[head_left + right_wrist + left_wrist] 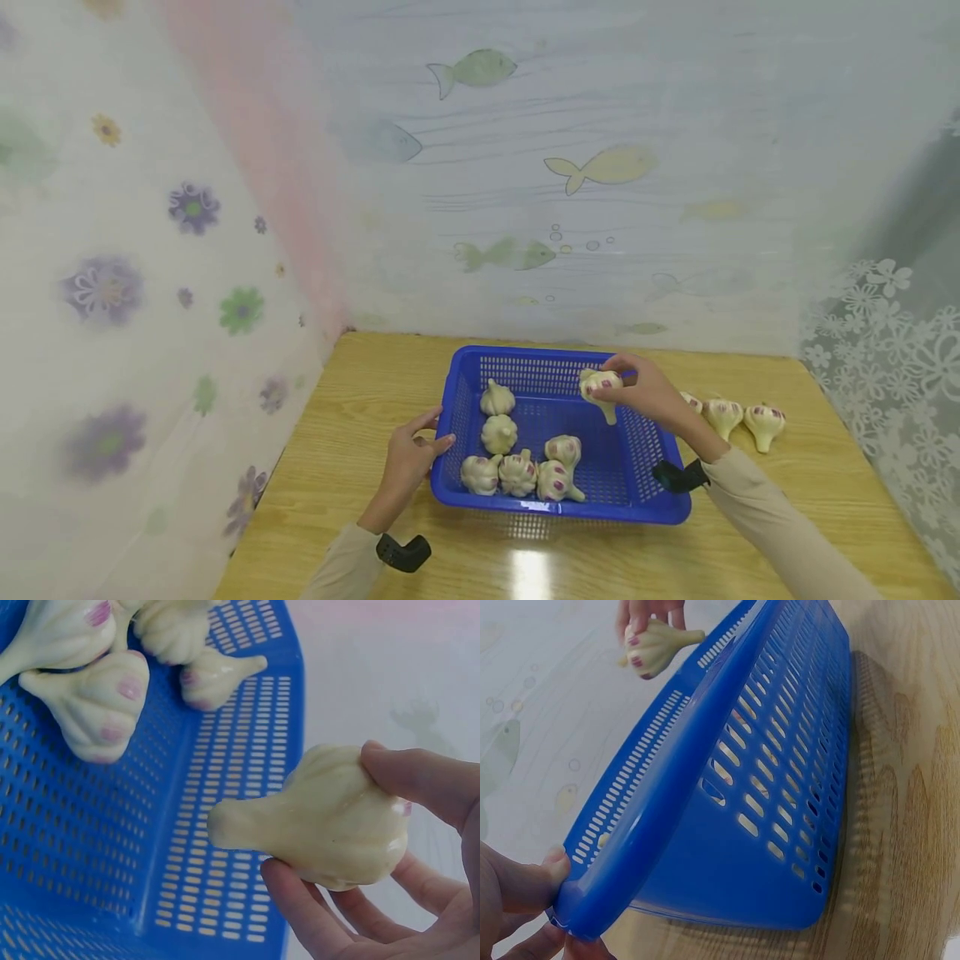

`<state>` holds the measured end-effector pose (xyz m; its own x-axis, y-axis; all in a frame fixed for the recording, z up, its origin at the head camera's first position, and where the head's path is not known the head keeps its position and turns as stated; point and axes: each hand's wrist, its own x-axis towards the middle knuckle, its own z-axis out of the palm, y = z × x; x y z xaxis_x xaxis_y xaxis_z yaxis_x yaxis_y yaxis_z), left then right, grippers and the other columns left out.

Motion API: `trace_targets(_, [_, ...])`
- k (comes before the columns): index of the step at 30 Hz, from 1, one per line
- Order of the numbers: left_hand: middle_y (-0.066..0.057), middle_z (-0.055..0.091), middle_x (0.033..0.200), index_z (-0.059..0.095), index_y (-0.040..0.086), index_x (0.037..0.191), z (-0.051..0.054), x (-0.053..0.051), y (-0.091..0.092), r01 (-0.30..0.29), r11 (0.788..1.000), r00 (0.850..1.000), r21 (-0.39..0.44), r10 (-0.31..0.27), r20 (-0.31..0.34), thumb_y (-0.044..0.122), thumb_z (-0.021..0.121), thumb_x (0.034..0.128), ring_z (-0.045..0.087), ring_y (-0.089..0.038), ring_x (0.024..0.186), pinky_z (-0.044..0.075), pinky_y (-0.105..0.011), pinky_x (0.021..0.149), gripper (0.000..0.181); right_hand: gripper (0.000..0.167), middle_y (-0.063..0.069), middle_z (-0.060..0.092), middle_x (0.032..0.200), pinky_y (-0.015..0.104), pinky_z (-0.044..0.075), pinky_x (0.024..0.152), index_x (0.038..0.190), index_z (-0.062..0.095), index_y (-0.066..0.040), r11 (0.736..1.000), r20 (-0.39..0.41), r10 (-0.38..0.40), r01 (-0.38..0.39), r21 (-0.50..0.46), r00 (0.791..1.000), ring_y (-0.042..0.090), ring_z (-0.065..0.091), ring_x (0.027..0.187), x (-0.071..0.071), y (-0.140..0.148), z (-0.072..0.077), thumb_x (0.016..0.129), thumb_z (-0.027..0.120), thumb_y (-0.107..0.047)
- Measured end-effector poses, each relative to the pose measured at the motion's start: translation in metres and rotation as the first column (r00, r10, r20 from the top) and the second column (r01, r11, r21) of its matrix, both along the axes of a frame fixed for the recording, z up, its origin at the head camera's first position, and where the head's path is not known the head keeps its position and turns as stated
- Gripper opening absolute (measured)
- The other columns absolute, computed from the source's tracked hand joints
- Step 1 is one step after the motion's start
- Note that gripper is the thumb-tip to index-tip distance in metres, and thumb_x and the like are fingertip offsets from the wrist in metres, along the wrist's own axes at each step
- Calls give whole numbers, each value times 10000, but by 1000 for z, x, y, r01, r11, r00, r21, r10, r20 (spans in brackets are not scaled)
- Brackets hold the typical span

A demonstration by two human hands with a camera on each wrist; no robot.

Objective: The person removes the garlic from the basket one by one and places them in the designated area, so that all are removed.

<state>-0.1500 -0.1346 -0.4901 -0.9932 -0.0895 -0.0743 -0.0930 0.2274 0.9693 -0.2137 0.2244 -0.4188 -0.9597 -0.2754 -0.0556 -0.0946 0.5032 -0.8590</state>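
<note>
My right hand [651, 392] holds a garlic bulb [601, 387] between thumb and fingers, above the right part of a blue plastic basket [562, 513]. In the right wrist view this bulb [337, 817] is creamy white, its thick stem pointing left. My left hand [408, 458] pinches the basket's left rim; in the left wrist view the thumb [536, 881] lies over the rim and fingers are below it. Several garlic bulbs with purple patches lie inside the basket, among them one bulb [498, 398] at the back left and one bulb [480, 475] at the front left.
To the basket's right, more garlic lies on the wooden table [360, 392], including a bulb [765, 423] at the far right; one is partly hidden by my right forearm. A fish-patterned wall [615, 217] rises behind the table, and a flowered wall [150, 350] stands at left.
</note>
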Motion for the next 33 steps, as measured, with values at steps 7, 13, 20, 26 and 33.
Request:
trace_targets(7, [-151,592,1107,560,70,1320,0,0,0,-4,1000,1000,0,4,2,100,727,835,505,-103,523,453,-262,409,513,505,193,549,1172,396,527,737,1212,526,21,1000,-16,5,-6,-15,1000,332,586,1015,4,11,2,847,725,-266])
trace_targets(13, [-139,602,1088,581,80,1301,-2,-1,0,-7,1000,1000,-20,7,-4,90,729,830,493,-101,518,451,-250,409,493,544,194,550,1154,436,528,748,1243,508,26,999,10,-29,29,-27,1000,324,593,1010,6,19,4,849,722,-282])
trace_targets(20, [-147,597,1099,578,67,1301,-3,-1,1,-1,1000,1000,-32,1,-13,96,729,832,475,-99,513,453,-274,410,493,603,228,485,1261,471,515,778,1312,454,34,999,22,-33,33,-14,999,339,576,1029,10,28,10,864,703,-283])
trace_targets(26, [-150,595,1099,576,65,1303,-2,-1,0,-4,1000,1000,-16,4,-9,96,728,833,484,-99,509,458,-262,410,495,614,223,480,1289,468,501,804,1321,450,16,999,18,-48,47,25,999,360,536,1080,13,37,14,872,689,-328])
trace_targets(33, [-197,584,1106,539,0,1318,-3,-3,1,8,1000,1000,-18,-8,1,34,697,846,476,-100,489,463,-268,408,498,645,235,476,1283,417,519,757,1353,400,44,998,3,-54,54,23,999,371,545,1067,18,46,18,887,675,-308])
